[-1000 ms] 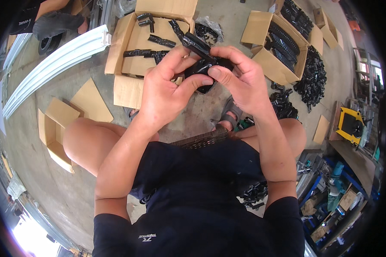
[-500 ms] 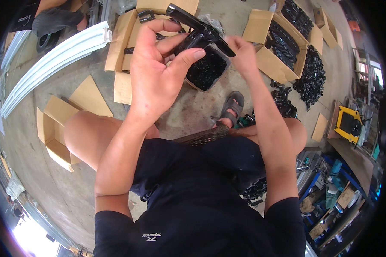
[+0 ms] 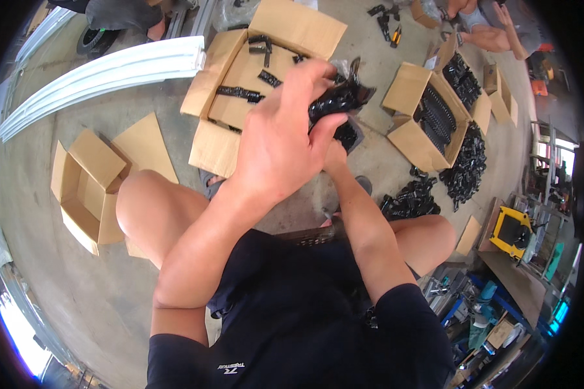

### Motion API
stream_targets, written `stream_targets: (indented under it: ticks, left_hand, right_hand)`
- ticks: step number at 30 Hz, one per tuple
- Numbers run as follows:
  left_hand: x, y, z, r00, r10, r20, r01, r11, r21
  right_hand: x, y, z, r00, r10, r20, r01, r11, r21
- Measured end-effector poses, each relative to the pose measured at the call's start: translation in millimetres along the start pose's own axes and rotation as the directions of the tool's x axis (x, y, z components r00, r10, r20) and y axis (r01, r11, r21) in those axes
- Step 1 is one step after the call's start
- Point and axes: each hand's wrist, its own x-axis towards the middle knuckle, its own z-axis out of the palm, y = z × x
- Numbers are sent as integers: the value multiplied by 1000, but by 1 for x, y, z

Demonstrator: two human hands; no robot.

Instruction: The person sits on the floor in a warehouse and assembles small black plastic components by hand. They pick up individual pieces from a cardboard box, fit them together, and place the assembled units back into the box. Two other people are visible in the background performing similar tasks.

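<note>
My left hand [image 3: 282, 133] is raised in front of me, its thumb and fingers closed round a glossy black part [image 3: 340, 98] with a flared, prong-like end. My right hand [image 3: 335, 157] is just beneath the left, mostly covered by it, so its fingers do not show. Close by that hand is a container of small black pieces [image 3: 349, 135], partly hidden by both hands. Beyond my left hand, a cardboard box [image 3: 297, 27] with raised flaps has several black parts [image 3: 240, 94] lying in it.
To the right, a cardboard box [image 3: 414, 142] holds rows of black parts, with heaps of black parts [image 3: 464, 165] beside it. An opened carton [image 3: 84, 194] stands at left, below long white rails [image 3: 110, 78]. Another person's arm and leg [image 3: 493, 39] show at far right.
My left hand has shifted right, turning the black part to another angle. My right hand has come down and left, behind the left. The view has swung, so the boxes sit differently.
</note>
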Motion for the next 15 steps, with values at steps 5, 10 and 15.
stream_targets:
  ticks: [5,10,15]
  left_hand:
    - [3,1,-6,998,38,56,-42,998,54]
    - [4,1,-1,990,141,2,-140,980,141]
    - [7,6,6,985,170,11,-170,972,165]
  right_hand:
    - [-4,3,4,997,-74,-11,75,996,53]
    - [-12,-17,-84,916,-34,-400,184,921,343]
    - [-37,-27,-244,804,162,-573,406,554,727]
